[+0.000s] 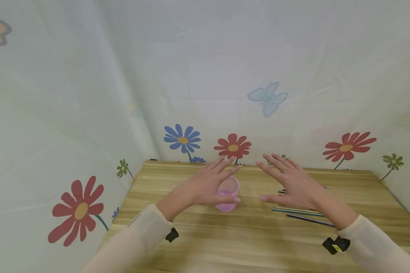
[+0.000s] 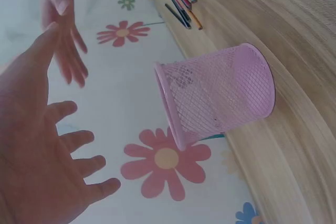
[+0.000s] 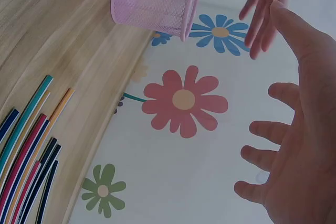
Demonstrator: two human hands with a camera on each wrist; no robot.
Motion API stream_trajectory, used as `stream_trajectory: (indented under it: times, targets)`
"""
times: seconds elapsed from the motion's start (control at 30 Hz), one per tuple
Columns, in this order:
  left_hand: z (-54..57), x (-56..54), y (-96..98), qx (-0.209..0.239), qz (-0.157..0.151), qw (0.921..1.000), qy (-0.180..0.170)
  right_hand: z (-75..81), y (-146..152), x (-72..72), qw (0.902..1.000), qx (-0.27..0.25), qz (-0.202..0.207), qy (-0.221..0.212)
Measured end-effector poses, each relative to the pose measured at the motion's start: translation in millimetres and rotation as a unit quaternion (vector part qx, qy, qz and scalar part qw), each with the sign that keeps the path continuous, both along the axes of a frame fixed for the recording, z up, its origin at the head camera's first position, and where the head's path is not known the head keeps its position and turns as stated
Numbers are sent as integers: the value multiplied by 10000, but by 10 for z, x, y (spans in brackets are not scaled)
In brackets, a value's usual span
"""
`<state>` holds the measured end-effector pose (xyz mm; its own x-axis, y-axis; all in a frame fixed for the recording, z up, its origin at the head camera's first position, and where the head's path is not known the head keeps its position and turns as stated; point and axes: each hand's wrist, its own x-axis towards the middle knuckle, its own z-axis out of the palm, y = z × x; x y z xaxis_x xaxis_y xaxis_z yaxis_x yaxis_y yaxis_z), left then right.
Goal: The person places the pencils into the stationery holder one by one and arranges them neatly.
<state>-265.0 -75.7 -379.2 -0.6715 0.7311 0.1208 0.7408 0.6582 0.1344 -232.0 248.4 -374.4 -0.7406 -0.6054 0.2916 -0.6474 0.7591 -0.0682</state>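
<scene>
Both hands are raised above the table with fingers spread, and neither holds anything. My left hand [image 1: 206, 185] hovers in front of a pink mesh pen holder [image 2: 220, 93], hiding part of it in the head view. The holder stands upright on the wood, and nothing shows inside its mesh. My right hand [image 1: 294, 185] is over several pencils [image 3: 31, 150] lying side by side on the table, some of them covered by that hand in the head view. The pencils have teal, red, orange and dark blue barrels.
A wood-grain table [image 1: 246, 242] carries the holder and the pencils. Behind it and on the left hangs a pale sheet [image 1: 212, 68] printed with flowers and butterflies, close to the table's back edge. Small black cameras [image 1: 336, 244] are strapped at both wrists.
</scene>
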Motion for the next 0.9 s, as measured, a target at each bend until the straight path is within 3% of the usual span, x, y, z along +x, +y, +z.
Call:
stream_trajectory:
  times: [0.13, 0.27, 0.5, 0.7, 0.9]
  targets:
    - [-65, -90, -98, 557, 37, 9973, -477, 20, 81, -5, 9998, -186, 12, -108]
    - [-154, -227, -230, 1099, 227, 9894, -923, 5, 197, -35, 9988, -480, 21, -122]
    - [-464, -423, -412, 1580, 682, 9770, -1260, -71, 407, -138, 9924, -933, -204, -782]
    - [-808, -448, -434, 2233, 819, 9571, -1657, -286, 602, -332, 9891, -1088, -369, -918]
    - [-997, -435, -337, 2824, 629, 9385, -1883, -533, 738, -545, 9818, -1415, -554, -1137]
